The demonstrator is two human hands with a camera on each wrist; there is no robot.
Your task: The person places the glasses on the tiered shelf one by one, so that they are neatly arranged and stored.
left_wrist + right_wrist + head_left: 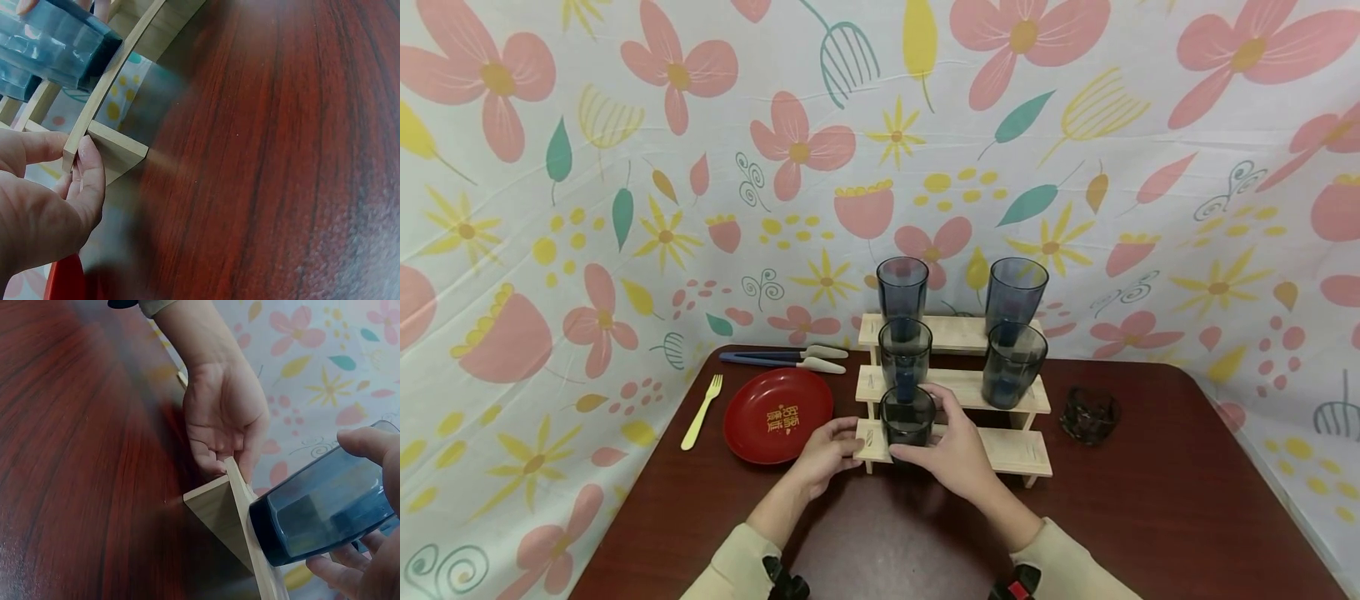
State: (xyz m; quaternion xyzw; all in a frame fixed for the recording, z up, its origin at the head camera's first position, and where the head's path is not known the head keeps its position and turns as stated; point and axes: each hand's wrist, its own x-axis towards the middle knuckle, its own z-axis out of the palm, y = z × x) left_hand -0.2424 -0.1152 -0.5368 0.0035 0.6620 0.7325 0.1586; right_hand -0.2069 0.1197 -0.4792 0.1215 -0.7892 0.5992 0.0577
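A smoky blue tumbler [908, 417] stands upright near the left end of the lowest step of a three-step wooden rack [1017, 450]. My right hand [953, 457] grips it from the right, with the thumb in front and the fingers around the back. In the right wrist view the base of the tumbler [325, 512] meets the board. My left hand [826, 457] pinches the left end of that same step; the left wrist view shows thumb and fingers of the left hand [53, 194] on the board's edge. Two similar glasses stand in line behind the held one.
On the rack's right side stand two more glasses, one glass [1013, 367] on the middle step, another glass [1017, 292] on top. A dark glass bowl [1088, 414] sits right of the rack. Leftward lie a red plate [752, 425], a yellow fork [702, 412] and two blue-handled tongs-like utensils [782, 361].
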